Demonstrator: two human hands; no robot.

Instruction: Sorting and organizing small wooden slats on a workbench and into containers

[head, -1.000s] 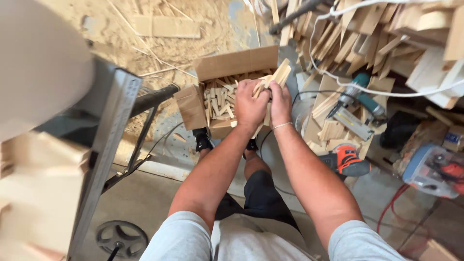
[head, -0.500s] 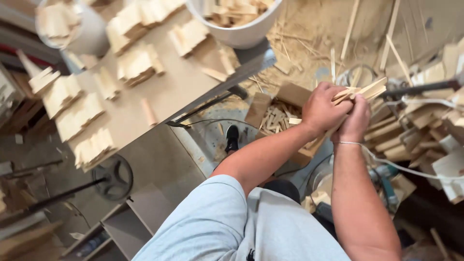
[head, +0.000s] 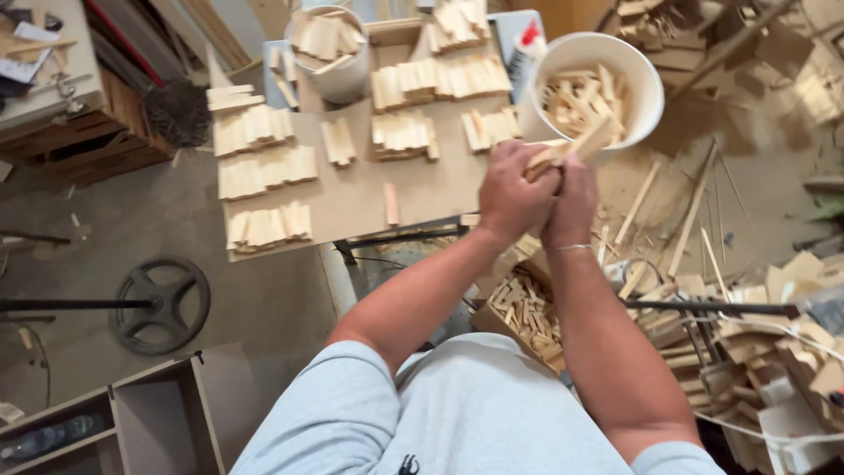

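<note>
My left hand (head: 512, 195) and my right hand (head: 573, 198) are pressed together around a bundle of short wooden sticks (head: 573, 149), held over the near rim of a white bucket (head: 642, 79) that holds more sticks. Left of the hands lies a brown work board (head: 352, 198) carrying several stacks of thin wooden slats (head: 264, 169). A second white bucket (head: 338, 75) with slats stands at the board's far side. Below my forearms sits a cardboard box (head: 527, 312) of small wood pieces.
Wood offcuts (head: 756, 352) and long strips litter the floor at right. A black handwheel (head: 163, 303) lies on the concrete at left, with a grey open cabinet (head: 149, 413) at bottom left and a wooden workbench (head: 61, 97) at top left.
My view has swung left from the cardboard box to the work board. Both hands, still gripping the stick bundle, have moved from the box up to the white bucket.
</note>
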